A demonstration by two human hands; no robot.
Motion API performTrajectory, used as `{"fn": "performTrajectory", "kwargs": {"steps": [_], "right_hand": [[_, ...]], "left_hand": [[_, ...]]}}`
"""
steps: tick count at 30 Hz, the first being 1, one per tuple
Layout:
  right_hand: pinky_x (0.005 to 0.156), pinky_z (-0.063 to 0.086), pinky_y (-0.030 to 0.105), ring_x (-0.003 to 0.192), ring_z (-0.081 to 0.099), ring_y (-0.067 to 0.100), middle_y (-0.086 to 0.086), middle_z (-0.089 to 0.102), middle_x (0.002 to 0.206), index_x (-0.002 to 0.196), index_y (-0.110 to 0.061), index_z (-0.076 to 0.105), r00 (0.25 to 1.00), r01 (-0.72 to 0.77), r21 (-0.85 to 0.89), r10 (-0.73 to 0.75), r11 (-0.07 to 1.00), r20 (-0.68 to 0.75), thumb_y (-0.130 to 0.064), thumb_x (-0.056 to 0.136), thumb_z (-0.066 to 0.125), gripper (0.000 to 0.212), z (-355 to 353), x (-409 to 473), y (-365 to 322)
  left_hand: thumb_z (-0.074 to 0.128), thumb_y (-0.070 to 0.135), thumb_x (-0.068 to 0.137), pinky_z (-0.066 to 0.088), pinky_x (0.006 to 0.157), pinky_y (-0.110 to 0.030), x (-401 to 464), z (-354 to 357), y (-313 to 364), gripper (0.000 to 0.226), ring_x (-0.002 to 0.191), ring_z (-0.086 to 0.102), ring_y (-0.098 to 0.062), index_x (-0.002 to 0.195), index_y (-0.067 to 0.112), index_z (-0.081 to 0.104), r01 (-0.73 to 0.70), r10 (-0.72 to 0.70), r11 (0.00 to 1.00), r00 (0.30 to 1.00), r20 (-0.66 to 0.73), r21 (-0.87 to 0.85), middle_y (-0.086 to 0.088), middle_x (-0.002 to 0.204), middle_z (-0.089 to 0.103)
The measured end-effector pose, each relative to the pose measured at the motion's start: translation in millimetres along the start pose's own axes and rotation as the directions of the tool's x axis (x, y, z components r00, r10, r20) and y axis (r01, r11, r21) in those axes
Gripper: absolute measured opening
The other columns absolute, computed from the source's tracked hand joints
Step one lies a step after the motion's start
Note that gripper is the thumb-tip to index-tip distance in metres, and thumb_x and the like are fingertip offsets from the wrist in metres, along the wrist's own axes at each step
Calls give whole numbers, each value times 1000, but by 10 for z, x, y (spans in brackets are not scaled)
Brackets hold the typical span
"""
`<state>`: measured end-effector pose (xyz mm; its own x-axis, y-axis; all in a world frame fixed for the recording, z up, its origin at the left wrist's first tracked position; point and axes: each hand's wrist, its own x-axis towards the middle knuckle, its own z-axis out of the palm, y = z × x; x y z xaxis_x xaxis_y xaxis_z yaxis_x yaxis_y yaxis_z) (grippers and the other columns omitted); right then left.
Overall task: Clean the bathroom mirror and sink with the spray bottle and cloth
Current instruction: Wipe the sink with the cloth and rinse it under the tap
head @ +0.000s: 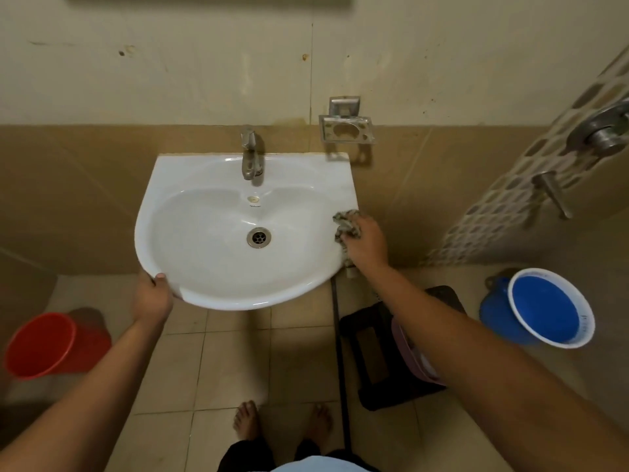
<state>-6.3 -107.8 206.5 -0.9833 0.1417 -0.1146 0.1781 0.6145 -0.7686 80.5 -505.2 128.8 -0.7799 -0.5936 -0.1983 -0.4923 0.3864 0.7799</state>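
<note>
Though dim-lit, white sink (170, 185); tiled floor (238, 362)

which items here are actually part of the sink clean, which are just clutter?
In use: sink, cloth, right hand, left hand.
Lying about: red bucket, blue bucket, black stool, soap holder.
</note>
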Motion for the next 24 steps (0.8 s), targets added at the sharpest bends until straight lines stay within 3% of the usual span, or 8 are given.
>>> {"fn": "performTrajectory", "kwargs": {"steps": [3, 5, 7, 11, 15, 18, 20, 24], "right_hand": [[119, 31, 38, 142, 35, 27, 4, 25, 159, 139, -22, 55, 992, -117, 37, 118, 992, -34, -9, 91, 64, 51, 366, -413, -12], [116, 21, 26, 144, 30, 23, 3, 17, 161, 140, -21, 52, 980, -171, 158, 185, 973, -77, -10, 95, 61, 48, 472, -718, -77], [109, 27, 23, 138, 36, 19, 0, 18, 159, 141, -24, 49, 968, -220, 271, 244, 937, -56, -15, 97, 59, 46, 542, -968, -156], [105, 49, 40, 124, 53, 20, -3, 39, 147, 132, -35, 54, 940, -328, 419, 338, 847, 53, -18, 94, 64, 43, 689, -1344, -314], [95, 55, 49, 104, 70, 26, 5, 72, 115, 120, -23, 64, 864, -470, 750, 415, 466, 284, -10, 90, 66, 32, 580, -1557, -560], [95, 53, 53, 106, 69, 35, 16, 72, 116, 124, -10, 65, 799, -574, 815, 270, 75, 537, -23, 89, 65, 37, 422, -1626, -809], [90, 55, 52, 106, 68, 37, 21, 68, 121, 122, -6, 66, 782, -613, 790, 128, -11, 609, -37, 90, 63, 45, 379, -1686, -1010], [102, 48, 56, 123, 58, 40, 24, 59, 134, 134, -2, 57, 807, -591, 807, -46, -14, 589, -37, 80, 75, 68, 473, -1789, -1219]], "left_hand": [[35, 43, 92, 50, 87, -67, -88, -5, 67, 51, 107, 57, -54, 129, 12, 50, 43, -43, 999, 999, 11, 7, -28, 117, 62], [36, 42, 94, 50, 89, -65, -149, -26, 120, 49, 107, 58, -54, 132, 13, 49, 83, -84, 996, 996, 18, 10, -28, 117, 62], [39, 34, 98, 50, 91, -64, -230, -52, 216, 42, 109, 58, -52, 137, 17, 46, 96, -95, 995, 995, 31, -17, -24, 120, 63], [47, 17, 98, 47, 97, -49, -417, -133, 446, 40, 118, 56, -38, 138, 16, 48, 111, -107, 991, 992, 63, -69, -13, 129, 60], [58, 18, 96, 42, 106, -48, -672, -218, 717, 50, 130, 47, -35, 143, 9, 43, -21, 21, 1000, 1000, 3, -4, -15, 145, 45], [61, 23, 96, 42, 103, -37, -958, -193, 1005, 46, 129, 50, -30, 139, 10, 50, -32, 62, 984, 984, 168, -175, -11, 140, 53], [58, 32, 97, 44, 92, -29, -1199, -236, 1258, 40, 121, 58, -27, 131, 10, 58, 85, 42, 954, 912, 409, -287, -9, 130, 63], [48, 45, 98, 52, 89, -38, -1501, -409, 1621, 43, 107, 70, -27, 119, 13, 69, 502, 37, 750, 618, 786, -431, -12, 114, 74]]}}
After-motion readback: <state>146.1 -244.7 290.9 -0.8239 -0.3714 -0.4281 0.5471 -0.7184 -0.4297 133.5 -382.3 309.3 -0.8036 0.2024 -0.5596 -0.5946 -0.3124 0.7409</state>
